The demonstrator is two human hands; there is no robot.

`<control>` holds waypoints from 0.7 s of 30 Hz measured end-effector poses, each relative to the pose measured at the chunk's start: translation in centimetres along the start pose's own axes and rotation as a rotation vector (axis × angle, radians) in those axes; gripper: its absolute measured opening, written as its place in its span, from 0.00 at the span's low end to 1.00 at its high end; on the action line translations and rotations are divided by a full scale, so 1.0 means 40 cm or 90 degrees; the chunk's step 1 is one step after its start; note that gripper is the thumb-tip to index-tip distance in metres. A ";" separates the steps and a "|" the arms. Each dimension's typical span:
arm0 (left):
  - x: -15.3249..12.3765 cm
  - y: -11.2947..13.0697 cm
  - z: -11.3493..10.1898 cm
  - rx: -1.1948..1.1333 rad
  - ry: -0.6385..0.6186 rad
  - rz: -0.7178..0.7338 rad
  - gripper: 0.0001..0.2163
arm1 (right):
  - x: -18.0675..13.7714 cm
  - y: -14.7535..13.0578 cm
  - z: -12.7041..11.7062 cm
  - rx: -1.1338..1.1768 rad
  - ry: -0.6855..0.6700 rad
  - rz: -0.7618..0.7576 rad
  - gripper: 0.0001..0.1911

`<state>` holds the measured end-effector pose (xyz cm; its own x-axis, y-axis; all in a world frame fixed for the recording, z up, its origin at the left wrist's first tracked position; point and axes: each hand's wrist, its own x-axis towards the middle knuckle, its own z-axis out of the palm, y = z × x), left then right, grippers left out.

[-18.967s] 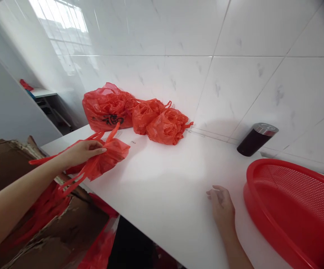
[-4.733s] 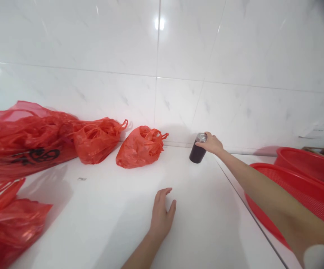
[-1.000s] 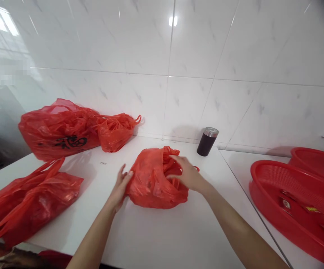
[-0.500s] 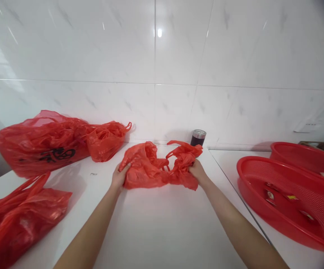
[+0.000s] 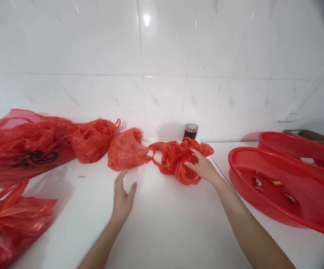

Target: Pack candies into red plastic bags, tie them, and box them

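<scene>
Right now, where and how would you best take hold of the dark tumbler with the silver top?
Probably by the silver top, coming from above with the right hand, the nearer one. The dark tumbler stands upright with its top exposed, while the crumpled red bag hides its lower part from the front and the tiled wall rises behind.

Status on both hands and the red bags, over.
Left hand open, before smooth bag. Right hand at crumpled bag, grip unclear. Cup behind crumpled bag, partly hidden.
</scene>
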<state>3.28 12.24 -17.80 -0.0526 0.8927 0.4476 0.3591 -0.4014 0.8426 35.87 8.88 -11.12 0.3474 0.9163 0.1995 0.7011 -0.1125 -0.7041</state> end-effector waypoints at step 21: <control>-0.334 0.160 0.147 -0.080 -0.370 0.052 0.11 | -0.245 0.060 -0.006 0.107 -0.153 0.080 0.24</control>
<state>11.77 -1.03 -20.17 0.5018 0.8096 0.3045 0.2263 -0.4626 0.8572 34.30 -0.45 -14.61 0.2533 0.9662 -0.0486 0.5425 -0.1834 -0.8198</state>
